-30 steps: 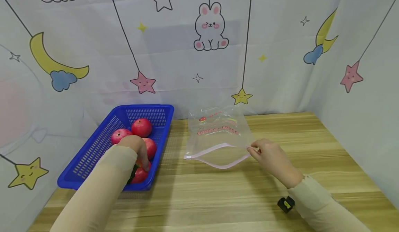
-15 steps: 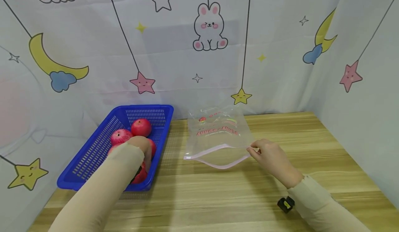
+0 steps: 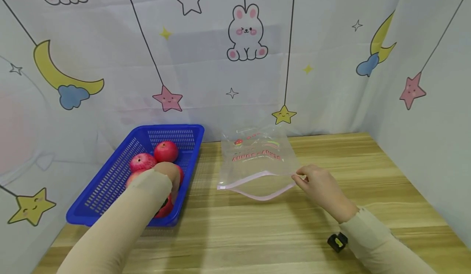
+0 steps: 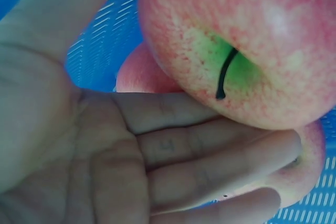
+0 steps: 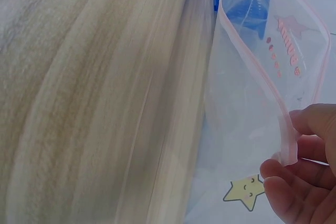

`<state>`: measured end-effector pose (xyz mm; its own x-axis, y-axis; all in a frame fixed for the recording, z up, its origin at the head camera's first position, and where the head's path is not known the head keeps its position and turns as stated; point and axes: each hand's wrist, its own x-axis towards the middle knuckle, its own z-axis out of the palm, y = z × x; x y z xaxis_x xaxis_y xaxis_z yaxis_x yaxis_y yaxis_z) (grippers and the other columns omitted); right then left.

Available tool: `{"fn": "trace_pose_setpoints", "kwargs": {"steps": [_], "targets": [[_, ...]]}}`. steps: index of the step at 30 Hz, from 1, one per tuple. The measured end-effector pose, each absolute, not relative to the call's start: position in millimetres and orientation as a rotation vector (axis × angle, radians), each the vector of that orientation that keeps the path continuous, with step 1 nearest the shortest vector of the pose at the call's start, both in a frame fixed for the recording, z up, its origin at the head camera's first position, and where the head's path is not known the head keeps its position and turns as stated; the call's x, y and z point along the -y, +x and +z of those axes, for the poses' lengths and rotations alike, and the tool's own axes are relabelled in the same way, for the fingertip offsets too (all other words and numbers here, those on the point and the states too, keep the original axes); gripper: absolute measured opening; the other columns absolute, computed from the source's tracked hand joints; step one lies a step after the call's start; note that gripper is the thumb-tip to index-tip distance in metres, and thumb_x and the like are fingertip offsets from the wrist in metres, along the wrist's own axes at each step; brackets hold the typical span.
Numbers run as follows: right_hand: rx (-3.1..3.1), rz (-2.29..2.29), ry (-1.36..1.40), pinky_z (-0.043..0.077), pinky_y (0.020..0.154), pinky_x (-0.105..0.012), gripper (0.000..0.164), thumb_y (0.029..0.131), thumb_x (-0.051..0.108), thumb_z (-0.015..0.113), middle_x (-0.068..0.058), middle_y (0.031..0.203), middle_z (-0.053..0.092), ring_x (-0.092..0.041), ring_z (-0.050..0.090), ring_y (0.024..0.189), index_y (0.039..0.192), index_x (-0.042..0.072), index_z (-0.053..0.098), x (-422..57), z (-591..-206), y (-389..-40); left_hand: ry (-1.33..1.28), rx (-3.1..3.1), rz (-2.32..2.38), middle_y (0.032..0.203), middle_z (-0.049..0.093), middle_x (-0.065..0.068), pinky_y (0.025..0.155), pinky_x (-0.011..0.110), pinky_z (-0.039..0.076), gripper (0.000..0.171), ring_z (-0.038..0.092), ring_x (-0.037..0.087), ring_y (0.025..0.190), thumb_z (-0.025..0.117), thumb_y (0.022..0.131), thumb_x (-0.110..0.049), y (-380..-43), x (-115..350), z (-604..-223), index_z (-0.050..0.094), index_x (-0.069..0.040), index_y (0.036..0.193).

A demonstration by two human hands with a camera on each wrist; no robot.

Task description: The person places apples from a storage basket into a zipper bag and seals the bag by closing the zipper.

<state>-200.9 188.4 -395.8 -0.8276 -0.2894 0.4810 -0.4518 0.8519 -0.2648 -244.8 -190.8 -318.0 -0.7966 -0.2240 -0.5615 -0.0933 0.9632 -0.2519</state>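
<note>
My left hand point(image 3: 169, 176) reaches down into the blue basket point(image 3: 200, 143), among several red apples point(image 3: 166, 151). In the left wrist view, a large pink-red apple point(image 4: 252, 30) with a dark stem lies between the thumb side and the fingers point(image 4: 210, 177), its lower side against them; the index and middle fingertips pass behind it. My right hand point(image 3: 321, 186) pinches the right end of the pink zip edge of a clear printed zip bag point(image 3: 257, 159). The bag lies on the table with its mouth gaping, plain in the right wrist view, where thumb and fingers hold the edge point(image 5: 287, 148).
The wooden table point(image 3: 235, 241) runs up to a white cartoon-printed curtain point(image 3: 206, 61) at the back and sides. A small black device point(image 3: 337, 241) sits at the right wrist. Another apple point(image 4: 147, 72) shows behind the large one.
My left hand has shifted slightly back and right within the basket, from over the front apple, uncovering more fruit on the left. The right hand and bag have stayed put.
</note>
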Motion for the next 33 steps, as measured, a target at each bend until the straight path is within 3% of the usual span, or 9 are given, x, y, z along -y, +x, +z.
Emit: {"fn": "trace_pose_setpoints", "kwargs": {"steps": [9,16,23,33], "targets": [[2.601,0.525,0.544,0.051,0.054,-0.028,0.017,0.085,0.02,0.068,-0.01,0.08,0.069,-0.011,0.061,0.061,0.082,0.003,0.07,-188.5,-396.5,-201.7,-0.089,-2.502,-0.378,0.093,0.063,0.01,0.093,0.037,0.05,0.037,0.06,0.023,0.098,0.089,0.059,-0.024,-242.7,188.6,-318.4,0.072,-0.003,0.084],[2.624,0.526,0.522,0.051,0.055,-0.029,0.018,0.086,0.02,0.067,-0.01,0.081,0.069,-0.012,0.061,0.061,0.084,0.003,0.07,-188.6,-396.5,-201.7,-0.161,-2.449,-0.408,0.1,0.063,0.011,0.095,0.038,0.049,0.052,0.06,0.024,0.103,0.09,0.057,-0.029,-249.2,187.9,-321.2,0.068,0.002,0.093],[2.634,0.524,0.528,0.051,0.053,-0.027,0.018,0.086,0.02,0.067,-0.01,0.083,0.069,-0.01,0.061,0.061,0.084,0.003,0.07,-188.9,-396.2,-201.3,-0.047,-2.545,-0.405,0.088,0.063,0.007,0.087,0.038,0.053,0.047,0.062,0.023,0.093,0.092,0.051,-0.03,-244.9,193.2,-324.7,0.07,-0.003,0.084],[2.646,0.53,0.511,0.051,0.054,-0.028,0.018,0.086,0.021,0.067,-0.01,0.083,0.069,-0.011,0.061,0.061,0.084,0.003,0.071,-189.6,-394.8,-201.1,-0.051,-2.575,-0.373,0.091,0.062,0.011,0.089,0.039,0.052,0.054,0.061,0.025,0.095,0.091,0.053,-0.034,-238.7,196.9,-321.3,0.067,-0.002,0.089]]}}
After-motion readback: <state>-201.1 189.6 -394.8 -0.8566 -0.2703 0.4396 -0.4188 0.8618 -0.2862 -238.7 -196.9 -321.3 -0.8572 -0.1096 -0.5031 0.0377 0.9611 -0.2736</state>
